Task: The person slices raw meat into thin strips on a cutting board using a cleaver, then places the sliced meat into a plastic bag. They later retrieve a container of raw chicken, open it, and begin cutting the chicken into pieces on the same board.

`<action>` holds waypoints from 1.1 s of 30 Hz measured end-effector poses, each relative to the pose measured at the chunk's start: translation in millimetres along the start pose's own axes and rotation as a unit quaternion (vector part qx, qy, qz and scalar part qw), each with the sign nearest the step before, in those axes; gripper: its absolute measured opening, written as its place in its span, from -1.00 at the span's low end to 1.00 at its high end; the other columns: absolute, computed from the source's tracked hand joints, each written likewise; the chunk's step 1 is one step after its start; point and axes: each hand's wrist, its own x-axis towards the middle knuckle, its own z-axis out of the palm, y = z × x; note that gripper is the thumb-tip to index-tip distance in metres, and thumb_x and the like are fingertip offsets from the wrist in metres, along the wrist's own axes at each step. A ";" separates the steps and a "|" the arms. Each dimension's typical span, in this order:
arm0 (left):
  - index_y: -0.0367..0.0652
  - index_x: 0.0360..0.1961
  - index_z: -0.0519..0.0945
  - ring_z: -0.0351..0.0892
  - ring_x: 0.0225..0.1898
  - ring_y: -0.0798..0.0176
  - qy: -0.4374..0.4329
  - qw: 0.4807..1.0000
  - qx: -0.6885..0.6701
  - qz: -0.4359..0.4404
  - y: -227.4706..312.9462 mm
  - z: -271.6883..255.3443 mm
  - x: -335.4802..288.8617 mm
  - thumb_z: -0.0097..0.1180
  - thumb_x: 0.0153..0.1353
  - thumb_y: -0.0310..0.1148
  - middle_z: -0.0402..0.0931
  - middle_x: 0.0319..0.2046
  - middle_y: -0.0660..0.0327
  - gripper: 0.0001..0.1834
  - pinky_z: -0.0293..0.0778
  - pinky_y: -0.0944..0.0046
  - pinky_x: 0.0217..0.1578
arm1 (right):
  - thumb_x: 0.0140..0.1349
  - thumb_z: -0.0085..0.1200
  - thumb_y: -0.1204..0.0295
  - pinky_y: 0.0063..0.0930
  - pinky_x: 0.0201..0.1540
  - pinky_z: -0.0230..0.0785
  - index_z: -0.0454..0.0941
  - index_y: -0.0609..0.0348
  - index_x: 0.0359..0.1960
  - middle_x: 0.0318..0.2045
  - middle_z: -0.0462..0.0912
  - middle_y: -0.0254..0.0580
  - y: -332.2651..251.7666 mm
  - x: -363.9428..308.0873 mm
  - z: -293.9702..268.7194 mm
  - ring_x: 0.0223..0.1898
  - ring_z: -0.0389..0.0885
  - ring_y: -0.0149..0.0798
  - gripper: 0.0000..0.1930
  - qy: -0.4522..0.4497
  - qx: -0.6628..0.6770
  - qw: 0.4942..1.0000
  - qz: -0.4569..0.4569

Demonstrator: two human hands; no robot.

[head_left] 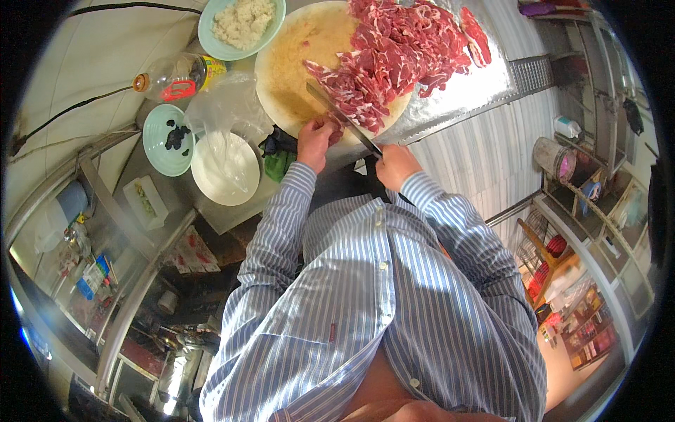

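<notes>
My right hand is wrapped round the handle of a knife, whose long blade points away and to the left over the near edge of a round cutting board. Left of the blade, my left hand is closed, its fingertips pinching what looks like a small piece of red meat close to the steel. A large heap of sliced raw meat covers the right part of the board and spills past its edge. One flatter slab of meat lies beyond the heap.
Left of the board stand a bowl of pale minced food, a plastic bottle, a green bowl with dark pieces and a white bowl with a clear plastic bag. A green and black bundle lies near my left wrist.
</notes>
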 end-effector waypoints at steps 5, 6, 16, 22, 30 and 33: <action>-0.23 -0.04 0.57 0.68 -0.21 0.29 0.010 1.000 0.012 -0.016 -1.5 -0.6 2.6 0.12 0.44 -0.41 0.66 -0.19 0.21 -0.84 0.64 0.25 -0.14 | 0.20 0.03 0.45 0.08 0.07 0.53 0.67 0.26 0.03 -0.22 0.71 0.30 11.6 -24.5 8.3 -0.09 0.69 0.28 -0.63 0.018 0.024 1.000 -0.004; -0.23 -0.04 0.57 0.68 -0.21 0.29 0.009 1.000 0.011 -0.019 -1.7 -0.7 2.9 0.12 0.45 -0.41 0.66 -0.20 0.21 -0.84 0.64 0.26 -0.14 | 0.22 0.01 0.44 0.07 0.09 0.53 0.66 0.24 0.09 -0.21 0.72 0.28 12.9 -26.5 9.4 -0.08 0.69 0.27 -0.59 0.011 0.027 1.000 0.005; -0.22 -0.05 0.57 0.66 -0.23 0.31 0.016 1.000 0.022 -0.003 -0.9 1.9 -0.7 0.12 0.47 -0.39 0.64 -0.21 0.23 -0.86 0.61 0.30 -0.16 | 0.23 0.01 0.45 0.04 0.14 0.52 0.66 0.24 0.07 -0.12 0.71 0.28 11.5 -26.4 10.5 -0.01 0.68 0.27 -0.61 -0.004 0.005 1.000 0.009; -0.21 -0.05 0.57 0.65 -0.24 0.33 0.015 0.999 0.027 0.015 -2.2 1.9 -1.0 0.13 0.45 -0.41 0.64 -0.20 0.24 -0.86 0.58 0.31 -0.18 | 0.23 0.04 0.45 0.04 0.17 0.51 0.67 0.28 -0.03 -0.10 0.70 0.30 -7.3 -14.0 9.5 0.02 0.66 0.28 -0.68 -0.013 0.017 0.999 0.027; -0.18 -0.08 0.64 0.64 -0.27 0.36 0.018 0.999 0.019 0.022 -10.6 -1.2 3.4 0.22 0.40 -0.35 0.68 -0.22 0.26 -0.83 0.55 0.34 -0.20 | 0.23 0.07 0.44 0.01 0.09 0.57 0.66 0.27 -0.07 -0.14 0.73 0.24 -12.3 -11.3 18.7 -0.03 0.71 0.22 -0.72 -0.006 0.000 1.000 0.020; -0.18 -0.12 0.64 0.64 -0.28 0.37 0.019 0.999 0.006 0.029 -11.8 -1.0 3.9 0.23 0.37 -0.39 0.67 -0.25 0.28 -0.86 0.55 0.34 -0.22 | 0.20 0.11 0.42 -0.01 0.10 0.58 0.66 0.23 -0.04 -0.14 0.74 0.23 -0.2 -21.8 20.6 -0.03 0.72 0.22 -0.70 -0.036 -0.021 0.998 0.043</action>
